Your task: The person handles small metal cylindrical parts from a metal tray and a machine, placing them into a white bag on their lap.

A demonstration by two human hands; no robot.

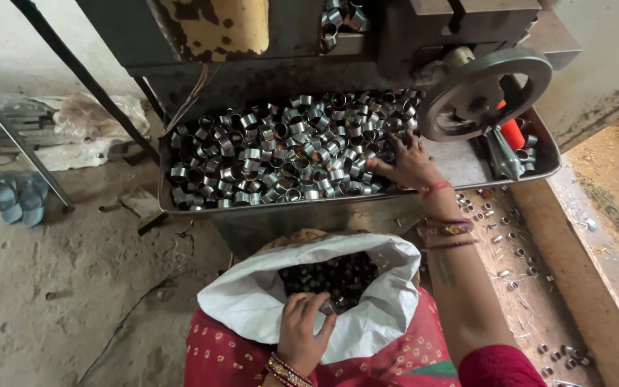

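Note:
A metal tray in front of a machine holds a heap of several short shiny metal rings. My right hand reaches into the right side of the heap, fingers spread on the rings. On my lap an open white sack holds several darker rings. My left hand rests at the sack's near rim, fingers curled around a ring at the opening.
A grey handwheel and a red-handled lever stand at the tray's right end. Loose rings lie scattered on the floor to the right. Blue sandals and a slanted metal frame are at the left.

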